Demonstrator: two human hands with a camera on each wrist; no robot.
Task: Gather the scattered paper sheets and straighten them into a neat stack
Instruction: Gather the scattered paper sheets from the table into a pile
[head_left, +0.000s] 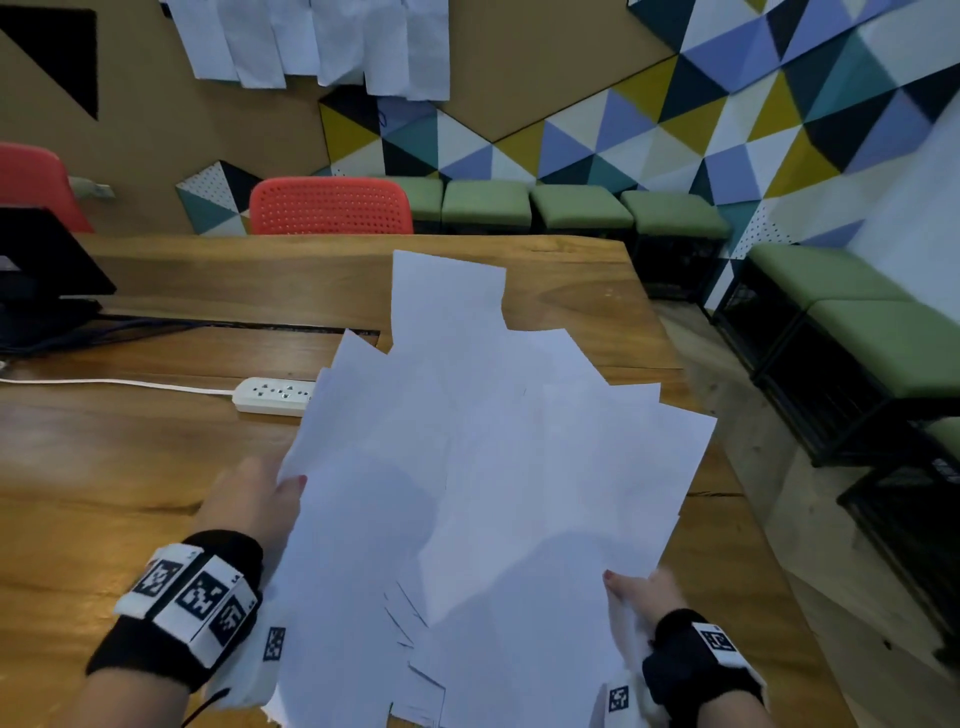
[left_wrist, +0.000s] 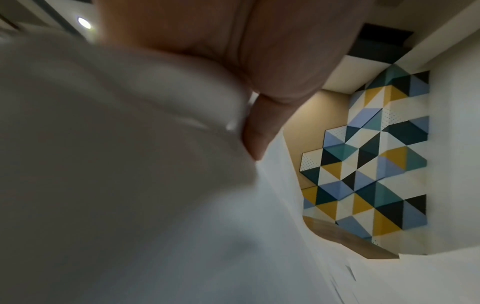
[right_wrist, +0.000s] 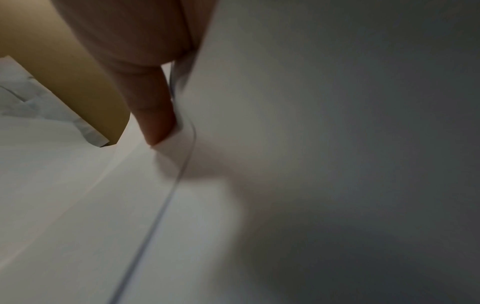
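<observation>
A loose, fanned bundle of white paper sheets (head_left: 467, 467) is held above the wooden table (head_left: 130, 467), its corners sticking out at different angles. My left hand (head_left: 260, 499) grips the bundle's left edge, thumb on top. My right hand (head_left: 641, 590) pinches the lower right corner. In the left wrist view a finger (left_wrist: 259, 127) lies against the underside of the sheets (left_wrist: 130, 185). The right wrist view has a fingertip (right_wrist: 158, 123) pressing a sheet edge, with paper (right_wrist: 311, 144) filling the frame.
A white power strip (head_left: 272, 395) with its cable lies on the table left of the sheets. A dark monitor (head_left: 41, 270) stands at the far left. Red chairs (head_left: 332, 205) and green stools (head_left: 576, 208) line the far side and right. The table's right edge (head_left: 691, 364) drops to the floor.
</observation>
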